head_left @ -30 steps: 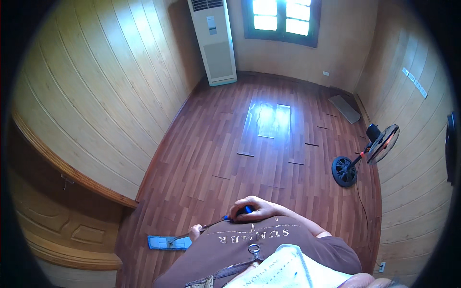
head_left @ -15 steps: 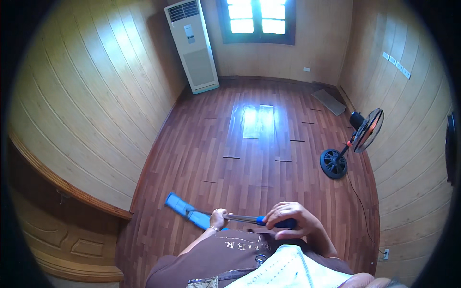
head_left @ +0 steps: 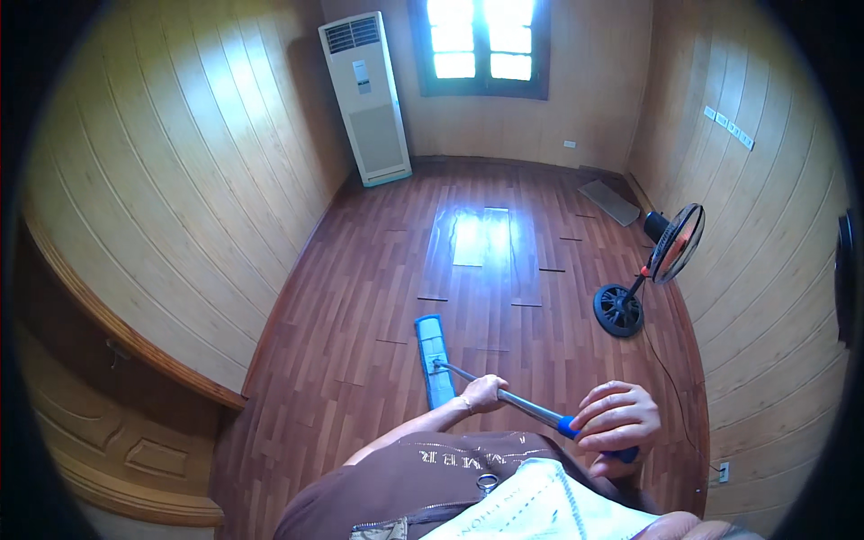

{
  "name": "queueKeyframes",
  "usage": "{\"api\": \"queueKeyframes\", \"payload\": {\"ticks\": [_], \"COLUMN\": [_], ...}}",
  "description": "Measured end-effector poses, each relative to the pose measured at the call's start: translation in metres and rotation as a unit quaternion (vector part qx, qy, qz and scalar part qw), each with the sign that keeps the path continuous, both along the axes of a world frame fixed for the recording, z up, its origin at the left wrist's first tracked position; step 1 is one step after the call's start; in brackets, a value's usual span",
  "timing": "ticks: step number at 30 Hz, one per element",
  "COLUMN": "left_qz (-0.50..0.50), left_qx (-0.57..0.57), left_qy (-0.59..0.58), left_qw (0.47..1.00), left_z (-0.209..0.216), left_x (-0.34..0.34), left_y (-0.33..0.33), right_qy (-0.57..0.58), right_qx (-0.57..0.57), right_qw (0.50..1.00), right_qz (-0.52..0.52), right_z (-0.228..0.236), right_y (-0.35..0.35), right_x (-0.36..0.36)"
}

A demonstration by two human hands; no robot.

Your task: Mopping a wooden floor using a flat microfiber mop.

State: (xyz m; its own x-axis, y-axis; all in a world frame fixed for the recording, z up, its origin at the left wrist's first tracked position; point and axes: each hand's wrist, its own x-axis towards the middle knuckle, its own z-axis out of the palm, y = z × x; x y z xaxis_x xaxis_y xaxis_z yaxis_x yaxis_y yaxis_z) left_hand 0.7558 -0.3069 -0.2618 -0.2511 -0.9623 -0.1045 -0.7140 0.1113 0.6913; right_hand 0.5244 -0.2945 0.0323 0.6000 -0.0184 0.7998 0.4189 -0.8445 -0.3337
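Flat mop (head_left: 531, 408) is in both hands. Its blue mop head (head_left: 432, 340) lies on the wood-look plank floor (head_left: 310, 360), ahead of and left of both hands, long side pointing away from the body. Left hand (head_left: 484, 393) is closed round the metal shaft, near the mop head, to its right and closer to the body. Right hand (head_left: 619, 418) is farther right of the mop head, fingers curled over the blue end grip (head_left: 567, 427); can't tell how tight. Pedestal fan (head_left: 619, 311): right of the mop head, well apart. Floor-standing air conditioner (head_left: 369, 117): well beyond the mop head, leftward.
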Motion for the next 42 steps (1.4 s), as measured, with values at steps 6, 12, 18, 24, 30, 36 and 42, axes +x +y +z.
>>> {"api": "queueKeyframes", "payload": {"ticks": [6, 12, 18, 24, 30, 36, 42], "left_qz": [0.070, 0.179, 0.296, 0.414, 0.560, 0.607, 0.486], "left_qx": [-0.022, -0.126, -0.130, -0.177, -0.067, 0.036, 0.019], "left_qy": [-0.016, -0.030, -0.076, -0.092, 0.114, 0.134, -0.120], "left_qw": [0.997, 0.975, 0.943, 0.888, 0.818, 0.782, 0.865], "left_z": [0.006, -0.013, -0.053, -0.113, -0.200, -0.197, -0.186], "left_x": [0.021, 0.039, 0.082, 0.113, 0.164, 0.102, 0.038], "left_y": [0.063, 0.157, 0.237, 0.324, 0.441, 0.426, 0.434], "right_qy": [-0.028, 0.014, 0.081, 0.161, 0.200, 0.293, 0.267], "right_qx": [0.006, 0.061, 0.174, 0.228, 0.219, 0.269, 0.336], "right_qw": [0.990, 0.971, 0.910, 0.889, 0.833, 0.788, 0.785], "right_qz": [0.138, 0.231, 0.366, 0.364, 0.467, 0.470, 0.447], "right_z": [0.009, -0.005, -0.057, -0.112, -0.163, -0.190, -0.205], "right_y": [0.022, 0.075, 0.092, 0.137, 0.186, 0.161, 0.145], "right_x": [0.026, 0.042, 0.075, 0.100, 0.130, 0.097, 0.039]}}
